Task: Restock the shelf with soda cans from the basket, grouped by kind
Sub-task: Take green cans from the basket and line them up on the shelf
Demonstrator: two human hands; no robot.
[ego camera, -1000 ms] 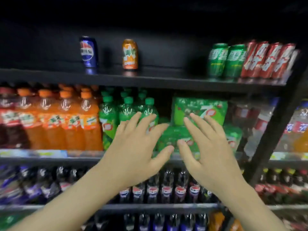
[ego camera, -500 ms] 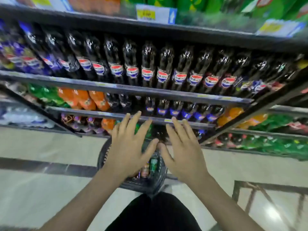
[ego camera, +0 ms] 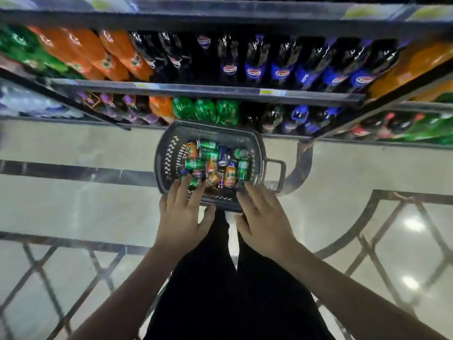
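Observation:
A dark grey plastic basket (ego camera: 166,153) stands on the floor in front of the shelf unit. Inside lies a loose pile of soda cans: green cans (ego camera: 208,153), orange cans (ego camera: 230,174) and blue cans (ego camera: 223,154), mixed together. My left hand (ego camera: 182,217) hovers over the basket's near left edge, fingers spread, holding nothing. My right hand (ego camera: 263,217) hovers over the near right edge, also spread and holding nothing. The fingertips of both hands reach just over the near rim.
Low shelves (ego camera: 208,90) behind the basket hold dark cola bottles (ego camera: 279,69), orange bottles (ego camera: 115,55) and green bottles (ego camera: 206,110). The basket's handle (ego camera: 279,175) sticks out to the right. A glossy tiled floor (ego camera: 85,212) with dark inlay lines surrounds it. My dark trousers (ego camera: 232,290) fill the bottom centre.
My view has swung down from the upper can shelf to the floor. Both hands dropped from in front of the middle shelves to just above the basket, still spread and without a can.

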